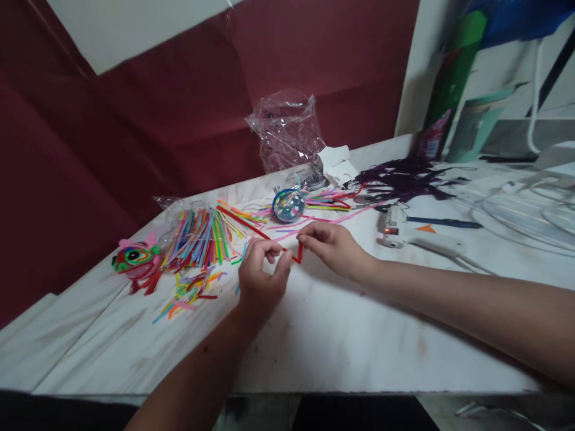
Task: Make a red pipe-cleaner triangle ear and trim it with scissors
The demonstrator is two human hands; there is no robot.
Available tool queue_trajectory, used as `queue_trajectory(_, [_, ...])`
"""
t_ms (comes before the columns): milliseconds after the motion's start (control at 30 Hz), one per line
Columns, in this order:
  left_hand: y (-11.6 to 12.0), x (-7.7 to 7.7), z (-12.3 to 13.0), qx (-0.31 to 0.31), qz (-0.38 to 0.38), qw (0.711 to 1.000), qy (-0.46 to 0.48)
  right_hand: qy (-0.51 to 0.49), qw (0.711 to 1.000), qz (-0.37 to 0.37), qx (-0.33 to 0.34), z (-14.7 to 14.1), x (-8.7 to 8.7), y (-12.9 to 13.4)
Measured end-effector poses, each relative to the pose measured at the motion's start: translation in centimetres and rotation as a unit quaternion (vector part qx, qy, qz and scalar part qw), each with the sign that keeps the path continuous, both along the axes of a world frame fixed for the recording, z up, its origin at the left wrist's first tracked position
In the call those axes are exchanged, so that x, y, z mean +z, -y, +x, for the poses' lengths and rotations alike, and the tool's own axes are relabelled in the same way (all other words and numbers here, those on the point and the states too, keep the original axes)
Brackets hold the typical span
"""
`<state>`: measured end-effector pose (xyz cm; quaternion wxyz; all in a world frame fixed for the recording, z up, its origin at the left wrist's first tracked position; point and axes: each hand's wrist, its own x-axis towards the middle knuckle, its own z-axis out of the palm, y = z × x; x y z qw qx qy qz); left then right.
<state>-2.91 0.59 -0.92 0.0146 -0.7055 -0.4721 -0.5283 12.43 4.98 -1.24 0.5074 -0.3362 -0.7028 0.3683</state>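
A red pipe cleaner (243,221) runs from the upper left into my left hand (264,272), whose fingers pinch it. Its other end is bent in a sharp zigzag, with the tip between the thumb and fingers of my right hand (330,245). Just beyond the hands sits a round clear ball (288,205) with a blue rim and coloured bits. A fan of colourful pipe cleaners (202,236) lies to the left, with short cut pieces (191,293) in front of it.
At the far left stands a pink and red figure (137,263) with a big eye. A white glue gun (417,236) with a cable lies right, behind my right forearm. Purple strands (404,179), a clear plastic bag (290,134) and a green container (478,129) are at the back.
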Motion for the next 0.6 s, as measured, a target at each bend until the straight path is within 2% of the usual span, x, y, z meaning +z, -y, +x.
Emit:
queue_trajectory(133, [-0.5,0.2,-0.1,0.004,-0.117,0.989,0.092,-0.068,0.995,-0.067,0.006,0.0,0.2,-0.6])
queue_trajectory(233, [-1.2,-0.4,0.2,-0.049,-0.224,0.961,0.154,-0.077,0.994,-0.080,0.023,0.0,0.4,-0.4])
queue_trajectory(300, [-1.3,-0.7,0.3,-0.066,-0.256,0.954,0.140,-0.066,0.994,-0.073,0.045,-0.1,0.3,-0.1])
queue_trajectory(467, [-0.9,-0.4,0.1,-0.032,-0.197,0.980,-0.009,-0.014,0.998,-0.028,0.061,-0.1,-0.1,0.1])
queue_trajectory(600, [-0.9,-0.4,-0.1,-0.028,-0.179,0.983,-0.037,0.000,0.998,-0.011,0.063,0.0,-0.2,0.0])
